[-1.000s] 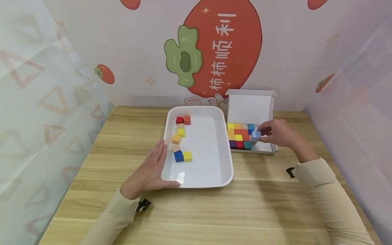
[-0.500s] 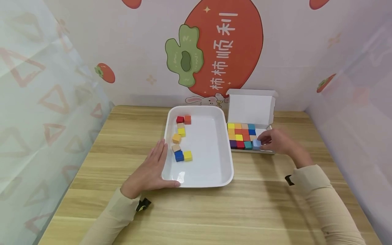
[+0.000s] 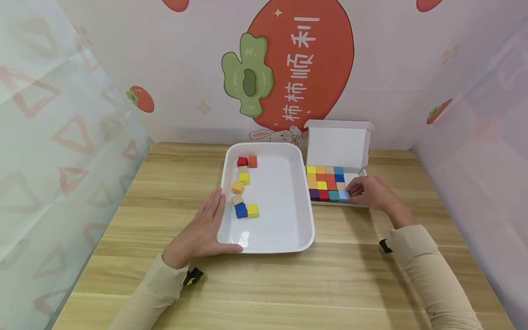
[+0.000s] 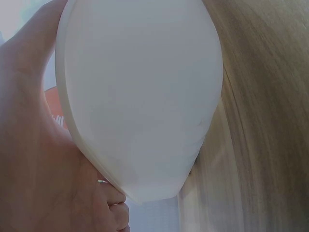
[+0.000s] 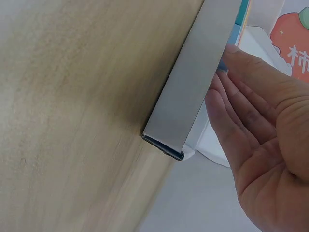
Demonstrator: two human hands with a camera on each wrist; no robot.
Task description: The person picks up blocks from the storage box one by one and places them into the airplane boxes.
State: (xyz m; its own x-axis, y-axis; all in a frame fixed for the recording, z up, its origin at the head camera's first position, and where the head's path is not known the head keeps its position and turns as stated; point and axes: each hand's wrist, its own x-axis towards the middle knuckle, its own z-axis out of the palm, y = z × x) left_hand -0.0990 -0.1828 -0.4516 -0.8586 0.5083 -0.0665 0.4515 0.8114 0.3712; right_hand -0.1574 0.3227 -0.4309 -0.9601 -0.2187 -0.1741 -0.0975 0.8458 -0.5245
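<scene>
Pale walls (image 3: 185, 59), the back one printed with a large persimmon (image 3: 313, 73) and Chinese characters, surround a wood-grain table (image 3: 309, 293). Left of centre, towards the table's far edge, lies a white tray (image 3: 280, 220). Eight coloured cubes (image 3: 237, 186) are scattered down its left side, from a red cube (image 3: 242, 161) at the far end to a blue cube (image 3: 241, 211) and a yellow cube (image 3: 253, 210) nearer the front.

Just right of the tray is a white box (image 5: 193, 72) with its lid (image 3: 336, 146) raised at the back. Sixteen cubes fill four rows inside; the light-blue cube (image 3: 343, 196) sits at the right end of the nearest row, beside a teal cube (image 3: 333, 196).

A person's left hand (image 3: 200, 233) rests on the tray's near-left corner, fingers straight, thumb spread along the near rim. Their right hand (image 3: 373, 192) reaches into the box, bent fingertips at the light-blue cube; whether they pinch it or merely touch it, I cannot tell. Both sleeves (image 3: 433, 275) are beige.
</scene>
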